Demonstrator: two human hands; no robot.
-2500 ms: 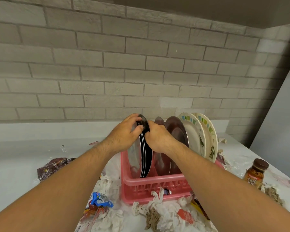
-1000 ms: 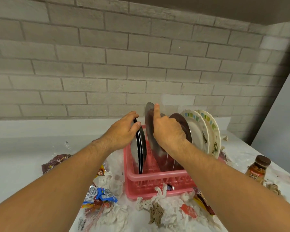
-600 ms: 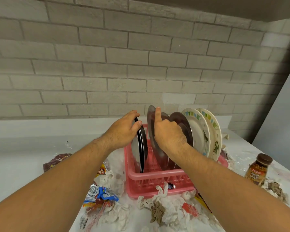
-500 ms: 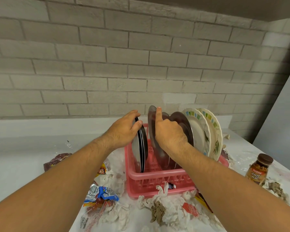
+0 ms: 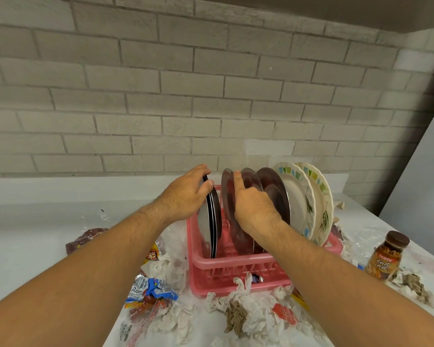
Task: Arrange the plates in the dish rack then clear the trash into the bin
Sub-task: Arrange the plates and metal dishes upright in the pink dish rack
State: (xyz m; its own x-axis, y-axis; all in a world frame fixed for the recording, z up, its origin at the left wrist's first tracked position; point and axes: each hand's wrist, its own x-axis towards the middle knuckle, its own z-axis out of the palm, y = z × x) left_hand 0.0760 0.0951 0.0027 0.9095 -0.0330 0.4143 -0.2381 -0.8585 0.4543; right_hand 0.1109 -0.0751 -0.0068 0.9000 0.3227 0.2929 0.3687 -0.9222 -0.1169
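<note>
Lowered slightly, right hand [image 5: 256,209] is gripping steel plate [image 5: 228,204] in dish rack [image 5: 236,269].
Left hand [image 5: 186,194], at 9 o'clock, is pinching black-rimmed plates [image 5: 214,221].

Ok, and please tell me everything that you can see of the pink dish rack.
The dish rack is pink plastic, slightly see-through, with a thick rounded rim and a front wall cut with triangular slots. It stands level on the white counter near the brick wall. Plates stand on edge inside: dark plates at its left, steel plates in the middle, cream plates at the right. Crumpled paper leans against its front.
</note>
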